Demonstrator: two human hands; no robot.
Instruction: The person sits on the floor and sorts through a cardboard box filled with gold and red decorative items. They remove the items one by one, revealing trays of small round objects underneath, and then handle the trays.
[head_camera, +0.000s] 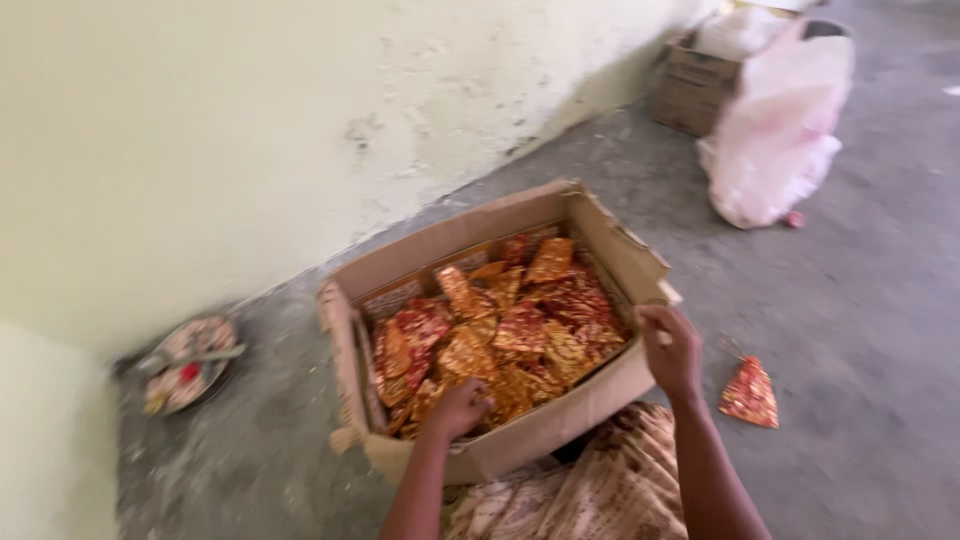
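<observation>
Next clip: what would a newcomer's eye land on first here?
The open brown cardboard box at centre, heaped with shiny red-and-gold foil packets. The left hand reaches in among them; the right hand is at the box's near-right corner. One red-and-gold triangular packet lies apart on the grey floor, right.

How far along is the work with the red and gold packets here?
Already in: the cardboard box is heaped with red and gold packets. In hand: the left hand reaches among them; the right hand grips the rim. Left: one packet lies on the floor outside.
</observation>
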